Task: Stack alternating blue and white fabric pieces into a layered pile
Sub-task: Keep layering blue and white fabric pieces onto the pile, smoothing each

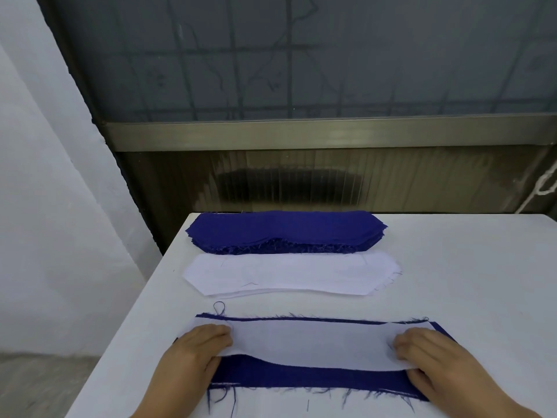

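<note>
1. Nearest the camera: blue fabric piece flat on the white table, frayed threads hanging off its near edge, a thin strip of its far edge showing past the white layer.
2. White fabric piece lies on top of the blue one, long axis left to right, near edge curved so more blue shows in front of it.
3. Left hand is on the left end of the white piece, fingers curled over the end with the thumb at its near edge (looks like a pinch on the white piece, though the thumb tip is partly hidden).
4. Right hand is on the right end, fingers bent with knuckles up and thumb at the near edge, gripping the white piece the same way.
5. Beyond the pair, apart from it: stack of white pieces, edges slightly offset.
6. Just behind that, at the table's far edge: stack of blue pieces, thicker, front edge frayed.
7. Loose blue thread loop on the table near the far left corner of the near blue piece.
8. Background: dark window with metal frame, white wall at left.
</note>
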`<state>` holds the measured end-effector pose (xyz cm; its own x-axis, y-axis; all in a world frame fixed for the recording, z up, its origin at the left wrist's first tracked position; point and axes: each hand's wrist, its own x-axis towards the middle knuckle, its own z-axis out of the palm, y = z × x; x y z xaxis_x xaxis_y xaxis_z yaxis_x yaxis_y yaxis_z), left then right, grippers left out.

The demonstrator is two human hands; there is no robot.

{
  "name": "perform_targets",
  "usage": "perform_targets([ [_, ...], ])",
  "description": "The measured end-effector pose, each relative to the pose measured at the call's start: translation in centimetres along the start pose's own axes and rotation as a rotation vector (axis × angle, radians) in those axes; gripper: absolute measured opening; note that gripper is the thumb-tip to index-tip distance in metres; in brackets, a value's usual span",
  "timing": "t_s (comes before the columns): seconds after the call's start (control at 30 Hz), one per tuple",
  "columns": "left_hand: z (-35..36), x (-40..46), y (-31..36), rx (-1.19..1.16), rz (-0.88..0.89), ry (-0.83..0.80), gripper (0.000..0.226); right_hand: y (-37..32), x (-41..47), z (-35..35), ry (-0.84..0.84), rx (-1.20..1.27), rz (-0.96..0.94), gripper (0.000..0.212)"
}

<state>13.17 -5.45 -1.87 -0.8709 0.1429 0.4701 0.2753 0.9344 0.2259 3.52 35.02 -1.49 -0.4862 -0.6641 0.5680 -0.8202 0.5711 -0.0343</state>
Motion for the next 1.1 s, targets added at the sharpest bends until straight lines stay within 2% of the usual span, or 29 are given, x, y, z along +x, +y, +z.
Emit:
perform_targets([
  [0.17,-0.6,0.7,1.0,0.010,-0.013,-0.011,0.038,-0.2,0.1,-0.2,0.023,-0.024,0.039,0.041],
  [0.3,-0.6,0.5,0.7,-0.013,-0.049,-0.019,0.029,-0.2,-0.1,-0.4,-0.038,-0.013,0.090,0.032],
  [0.4,-0.3,0.0,0.3,-0.060,-0.081,-0.044,0.041,-0.2,0.0,-0.9,-0.101,0.017,0.110,0.029],
  [0.57,-1.0,-0.3,0.6,-0.185,-0.123,-0.059,0.018,-0.4,0.2,-1.8,-0.201,0.092,0.114,0.023],
  [0.63,-1.2,-0.4,0.7,-0.228,-0.158,-0.084,0.020,-0.4,0.1,-2.3,-0.235,0.139,0.132,0.018],
  [0.7,-1.2,-0.4,0.7,-0.267,-0.204,-0.096,0.020,-0.5,0.1,-2.6,-0.236,0.177,0.159,0.019],
  [0.77,-1.0,-0.3,0.6,-0.283,-0.228,-0.093,0.004,-0.5,0.2,-2.7,-0.205,0.171,0.169,0.015],
  [0.8,-0.9,-0.2,0.6,-0.282,-0.235,-0.106,0.010,-0.5,0.3,-2.6,-0.201,0.157,0.159,0.008],
  [0.87,-0.7,-0.2,0.5,-0.278,-0.224,-0.149,0.025,-0.5,0.5,-2.5,-0.237,0.162,0.176,0.019],
  [0.93,-0.7,0.0,0.3,-0.270,-0.205,-0.182,0.027,-0.2,0.8,-2.7,-0.299,0.183,0.198,0.026],
  [1.1,-0.9,1.9,0.2,-0.218,-0.153,-0.175,0.004,1.1,2.6,-2.5,-0.373,0.211,0.254,0.018],
])
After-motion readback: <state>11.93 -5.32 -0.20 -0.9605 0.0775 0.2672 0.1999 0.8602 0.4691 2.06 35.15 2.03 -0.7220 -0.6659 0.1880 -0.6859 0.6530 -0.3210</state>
